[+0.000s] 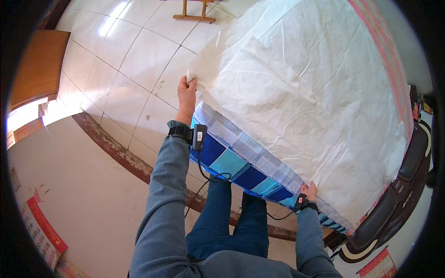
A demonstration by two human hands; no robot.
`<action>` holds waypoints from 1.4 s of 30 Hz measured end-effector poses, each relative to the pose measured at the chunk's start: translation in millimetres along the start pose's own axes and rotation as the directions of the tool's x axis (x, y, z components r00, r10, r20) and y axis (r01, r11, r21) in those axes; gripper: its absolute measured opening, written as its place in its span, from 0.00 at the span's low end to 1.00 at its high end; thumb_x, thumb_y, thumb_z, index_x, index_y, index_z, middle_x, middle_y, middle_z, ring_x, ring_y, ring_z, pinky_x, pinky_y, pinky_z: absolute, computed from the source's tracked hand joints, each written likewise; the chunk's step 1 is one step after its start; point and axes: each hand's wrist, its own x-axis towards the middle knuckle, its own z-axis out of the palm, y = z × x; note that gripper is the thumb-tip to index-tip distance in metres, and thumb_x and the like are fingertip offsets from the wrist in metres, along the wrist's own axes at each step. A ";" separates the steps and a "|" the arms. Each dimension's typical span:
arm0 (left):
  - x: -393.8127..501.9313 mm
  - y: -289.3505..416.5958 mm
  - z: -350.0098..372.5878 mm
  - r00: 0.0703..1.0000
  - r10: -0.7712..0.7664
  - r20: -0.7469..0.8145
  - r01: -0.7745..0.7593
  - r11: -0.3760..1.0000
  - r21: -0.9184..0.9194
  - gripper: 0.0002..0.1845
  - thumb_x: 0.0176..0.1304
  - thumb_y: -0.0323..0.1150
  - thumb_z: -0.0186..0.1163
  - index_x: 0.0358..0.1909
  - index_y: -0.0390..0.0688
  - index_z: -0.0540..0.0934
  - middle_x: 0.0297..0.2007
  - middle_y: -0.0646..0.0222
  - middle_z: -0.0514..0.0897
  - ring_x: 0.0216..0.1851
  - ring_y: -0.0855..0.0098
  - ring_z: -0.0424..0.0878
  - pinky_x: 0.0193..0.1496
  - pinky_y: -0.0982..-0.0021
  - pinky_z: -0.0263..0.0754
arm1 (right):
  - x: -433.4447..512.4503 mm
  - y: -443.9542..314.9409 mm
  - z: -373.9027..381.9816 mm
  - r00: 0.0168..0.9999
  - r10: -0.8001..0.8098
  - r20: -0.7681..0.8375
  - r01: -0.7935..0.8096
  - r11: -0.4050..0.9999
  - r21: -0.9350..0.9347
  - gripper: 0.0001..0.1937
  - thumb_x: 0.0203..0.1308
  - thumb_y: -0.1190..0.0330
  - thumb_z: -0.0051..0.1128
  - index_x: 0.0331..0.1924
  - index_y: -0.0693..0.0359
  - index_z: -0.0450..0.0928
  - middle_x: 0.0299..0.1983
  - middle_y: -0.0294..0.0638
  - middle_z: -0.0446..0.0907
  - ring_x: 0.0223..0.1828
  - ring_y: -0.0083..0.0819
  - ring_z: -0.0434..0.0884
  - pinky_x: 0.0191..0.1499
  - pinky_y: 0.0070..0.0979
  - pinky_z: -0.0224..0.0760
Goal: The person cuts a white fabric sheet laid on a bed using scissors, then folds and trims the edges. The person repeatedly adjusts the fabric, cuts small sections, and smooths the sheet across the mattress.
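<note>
A large white cloth sheet (pixel 278 97), wrinkled across its surface, is spread over a bed. My left hand (pixel 187 89) pinches its near-left corner and holds it out above the floor at the bed's side. Farther right, my right hand (pixel 309 190) grips the same sheet's edge with curled fingers, close to the headboard. Below that edge shows a blue checked cloth (pixel 240 166), its paler side folded up along the top. A pink striped cloth (pixel 386 52) lies along the far side of the bed.
A dark padded headboard (pixel 386 212) stands at the right. Pale floor tiles (pixel 132 59) stretch left, with a small wooden stand (pixel 194 15) at the top. A wooden door (pixel 40 69) is at far left. Cables hang from both wrist devices. Behind me runs a wall (pixel 83 194) with a worn red baseboard.
</note>
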 end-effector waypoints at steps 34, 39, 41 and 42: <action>-22.4 1.5 -24.5 0.842 -0.489 0.228 0.438 0.867 0.238 0.17 0.56 0.46 0.52 0.36 0.41 0.73 0.29 0.72 0.75 0.27 0.79 0.70 0.30 0.80 0.64 | -36.0 14.8 24.3 0.993 0.049 0.106 -0.053 0.998 0.035 0.11 0.56 0.62 0.49 0.32 0.61 0.67 0.28 0.36 0.72 0.32 0.27 0.75 0.35 0.28 0.70; -24.2 -4.3 -14.9 0.912 -0.289 0.290 0.123 0.869 0.479 0.15 0.54 0.43 0.56 0.32 0.40 0.75 0.25 0.76 0.73 0.28 0.81 0.67 0.32 0.80 0.62 | -34.7 20.2 25.2 0.996 0.008 0.084 -0.017 0.994 0.108 0.10 0.56 0.62 0.49 0.31 0.61 0.67 0.26 0.36 0.71 0.31 0.28 0.75 0.34 0.27 0.70; -17.8 -16.4 -13.1 0.945 -0.033 0.325 -0.101 0.915 0.390 0.11 0.55 0.38 0.57 0.30 0.39 0.74 0.23 0.76 0.72 0.28 0.82 0.66 0.32 0.79 0.62 | -36.3 21.3 25.4 0.991 -0.008 0.131 -0.002 0.997 0.076 0.10 0.56 0.63 0.48 0.31 0.61 0.67 0.27 0.37 0.70 0.33 0.29 0.74 0.36 0.27 0.70; -14.4 -23.5 -14.4 0.961 0.023 0.277 -0.169 0.840 0.515 0.11 0.54 0.37 0.57 0.29 0.37 0.74 0.23 0.76 0.72 0.26 0.80 0.65 0.30 0.78 0.61 | -37.8 23.0 26.1 0.993 -0.016 0.118 0.006 0.997 0.079 0.09 0.57 0.63 0.48 0.31 0.61 0.67 0.27 0.37 0.70 0.33 0.29 0.74 0.36 0.27 0.70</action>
